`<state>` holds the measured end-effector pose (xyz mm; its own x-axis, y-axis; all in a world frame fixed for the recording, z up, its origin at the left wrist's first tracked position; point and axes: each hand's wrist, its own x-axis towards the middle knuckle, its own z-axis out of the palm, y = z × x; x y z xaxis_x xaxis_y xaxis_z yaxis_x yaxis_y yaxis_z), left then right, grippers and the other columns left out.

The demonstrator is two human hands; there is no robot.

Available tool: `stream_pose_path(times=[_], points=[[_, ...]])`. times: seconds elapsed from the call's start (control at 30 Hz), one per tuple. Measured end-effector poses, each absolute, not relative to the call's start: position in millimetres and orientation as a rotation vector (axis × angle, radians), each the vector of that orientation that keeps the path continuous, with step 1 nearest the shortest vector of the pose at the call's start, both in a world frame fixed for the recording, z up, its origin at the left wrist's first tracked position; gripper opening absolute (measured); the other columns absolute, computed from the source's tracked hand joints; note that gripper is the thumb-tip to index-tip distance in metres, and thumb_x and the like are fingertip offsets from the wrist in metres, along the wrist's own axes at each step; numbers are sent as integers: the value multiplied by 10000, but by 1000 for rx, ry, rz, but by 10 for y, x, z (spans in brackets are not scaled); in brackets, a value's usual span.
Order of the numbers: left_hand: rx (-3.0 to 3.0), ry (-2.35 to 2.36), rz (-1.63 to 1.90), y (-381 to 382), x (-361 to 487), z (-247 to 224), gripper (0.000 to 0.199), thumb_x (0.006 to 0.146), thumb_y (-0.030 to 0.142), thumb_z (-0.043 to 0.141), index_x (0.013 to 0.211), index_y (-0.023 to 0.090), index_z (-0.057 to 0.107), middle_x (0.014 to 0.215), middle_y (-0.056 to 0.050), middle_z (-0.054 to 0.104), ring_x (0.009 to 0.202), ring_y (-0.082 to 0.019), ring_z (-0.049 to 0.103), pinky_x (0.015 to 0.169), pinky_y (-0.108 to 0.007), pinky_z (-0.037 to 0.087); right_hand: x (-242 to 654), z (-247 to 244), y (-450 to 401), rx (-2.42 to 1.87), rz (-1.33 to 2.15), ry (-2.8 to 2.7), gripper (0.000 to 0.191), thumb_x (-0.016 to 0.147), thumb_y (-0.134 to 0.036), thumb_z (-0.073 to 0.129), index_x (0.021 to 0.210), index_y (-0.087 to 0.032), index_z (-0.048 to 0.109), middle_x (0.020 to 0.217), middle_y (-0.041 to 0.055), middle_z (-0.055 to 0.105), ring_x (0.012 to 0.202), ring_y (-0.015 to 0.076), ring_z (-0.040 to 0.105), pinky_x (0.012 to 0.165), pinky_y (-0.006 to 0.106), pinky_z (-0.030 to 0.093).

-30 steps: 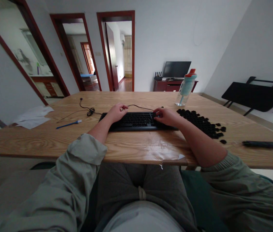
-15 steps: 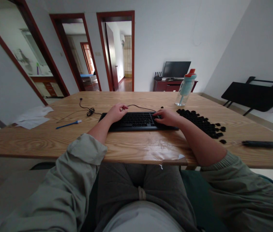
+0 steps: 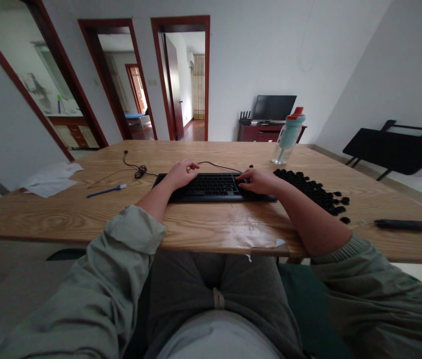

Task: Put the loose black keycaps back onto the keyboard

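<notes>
A black keyboard (image 3: 211, 187) lies on the wooden table (image 3: 203, 224) in front of me. My left hand (image 3: 184, 174) rests over its left end with the fingers bent and apart, holding nothing that I can see. At the right part of the keyboard, my right hand (image 3: 256, 181) touches the keys with its fingertips, thumb and forefinger apart. Many loose black keycaps (image 3: 304, 188) are spread in a patch to the right, beside my right forearm. The keyboard's cable (image 3: 140, 172) is coiled to the left.
A blue brush (image 3: 106, 191) and white tissues (image 3: 52, 179) lie at the left. A clear bottle (image 3: 285, 142) stands behind the keycaps. A dark, slim tool (image 3: 403, 225) lies at the far right. One small black piece (image 3: 251, 166) sits behind the keyboard.
</notes>
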<state>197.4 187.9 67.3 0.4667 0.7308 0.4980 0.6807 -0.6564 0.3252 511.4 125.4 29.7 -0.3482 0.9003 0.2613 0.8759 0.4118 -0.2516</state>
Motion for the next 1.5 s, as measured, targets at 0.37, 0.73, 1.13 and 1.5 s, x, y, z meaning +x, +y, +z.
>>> stream_pose_path(times=[0.37, 0.73, 1.13, 1.5], points=[[2616, 1296, 937, 1930, 1979, 631, 294, 787, 267, 625, 1034, 138, 715, 1002, -70, 688, 748, -143, 565, 757, -272, 465, 5041, 442, 1219, -1734, 262, -2247, 394, 880, -388, 639, 1244, -251, 702, 999, 47, 719, 846, 199, 636, 746, 301, 478], [2566, 1320, 904, 1891, 1985, 608, 295, 787, 269, 637, 1039, 133, 709, 990, -79, 688, 696, -128, 533, 728, -270, 473, 5065, 429, 1244, -1713, 342, -2211, 434, 883, -372, 645, 1284, -209, 670, 1089, 60, 698, 862, 178, 610, 754, 286, 469], [2615, 1229, 919, 1890, 2057, 575, 294, 778, 263, 632, 1026, 127, 714, 951, -70, 698, 721, -136, 565, 755, -274, 476, 5039, 451, 1233, -1823, 302, -2212, 464, 874, -442, 641, 1286, -230, 672, 847, 54, 666, 722, 164, 566, 668, 278, 415], [2633, 1200, 929, 1836, 2024, 635, 283, 786, 275, 600, 1003, 131, 710, 958, -69, 699, 727, -142, 578, 743, -278, 477, 5167, 338, 1228, -1526, 151, -2289, 444, 876, -430, 620, 1264, -225, 693, 1138, 84, 685, 964, 218, 633, 867, 321, 488]])
